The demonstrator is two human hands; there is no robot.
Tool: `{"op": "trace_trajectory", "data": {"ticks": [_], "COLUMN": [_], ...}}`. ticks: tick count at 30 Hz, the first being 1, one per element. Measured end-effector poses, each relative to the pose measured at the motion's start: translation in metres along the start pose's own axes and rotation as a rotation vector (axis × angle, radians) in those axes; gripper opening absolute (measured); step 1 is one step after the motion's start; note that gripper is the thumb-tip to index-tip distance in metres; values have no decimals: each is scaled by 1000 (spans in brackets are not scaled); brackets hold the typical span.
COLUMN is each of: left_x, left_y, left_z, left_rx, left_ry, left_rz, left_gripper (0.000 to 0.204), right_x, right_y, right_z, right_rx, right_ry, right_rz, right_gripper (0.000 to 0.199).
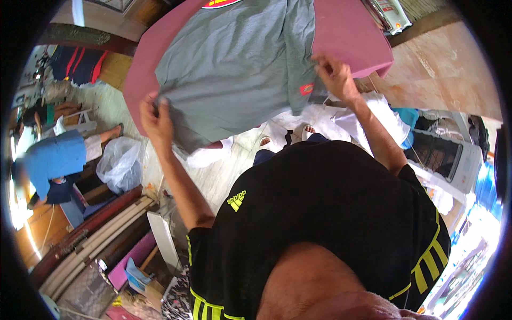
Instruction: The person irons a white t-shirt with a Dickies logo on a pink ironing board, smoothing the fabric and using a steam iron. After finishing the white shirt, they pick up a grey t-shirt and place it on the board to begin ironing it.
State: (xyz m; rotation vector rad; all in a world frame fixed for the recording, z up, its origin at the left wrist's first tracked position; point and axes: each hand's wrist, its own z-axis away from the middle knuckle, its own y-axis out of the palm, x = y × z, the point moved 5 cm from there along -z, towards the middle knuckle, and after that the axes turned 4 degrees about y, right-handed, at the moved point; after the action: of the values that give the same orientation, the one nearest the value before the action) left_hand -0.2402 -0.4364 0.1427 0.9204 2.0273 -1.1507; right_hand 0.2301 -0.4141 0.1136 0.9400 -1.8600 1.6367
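Note:
A grey shirt [234, 69] lies over a table with a maroon cloth cover [354, 32], its near hem hanging past the near edge. A red patch [306, 89] shows near its right side, and part of a red and yellow print at the far end. My left hand [157, 120] pinches the shirt at its near left corner, thumb and fingers closed on the fabric. At the right edge, beside the patch, my right hand [336, 77] has its fingers curled in against the cloth, pinching the edge.
White cloth [373, 120] hangs below the table on the right, near a white appliance [442, 154]. At the left, a person in a blue shirt [58, 160] bends beside a clear plastic bag [121, 164]. Long rolls [96, 248] lie at lower left.

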Motion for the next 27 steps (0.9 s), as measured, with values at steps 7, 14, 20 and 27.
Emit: {"op": "trace_trajectory", "data": {"ticks": [7,14,20,27], "left_x": [-46,-120,-121,-115], "left_y": [18,182,200,189], "left_z": [-59,63,76,61], "left_rx": [-167,361,314,251], "left_ry": [286,317,365,294], "left_rz": [-869,-237,-324,-242], "left_gripper": [32,46,44,28], "right_x": [-26,-7,-44,-3], "right_y": [-45,-26,-26,-48], "right_z": [-76,-8,-17,-44], "right_rx": [-142,164,224,54], "right_ry": [-296,-417,-373,-286], "right_rz": [68,58,-34,-193], "right_gripper": [30,45,33,7]}}
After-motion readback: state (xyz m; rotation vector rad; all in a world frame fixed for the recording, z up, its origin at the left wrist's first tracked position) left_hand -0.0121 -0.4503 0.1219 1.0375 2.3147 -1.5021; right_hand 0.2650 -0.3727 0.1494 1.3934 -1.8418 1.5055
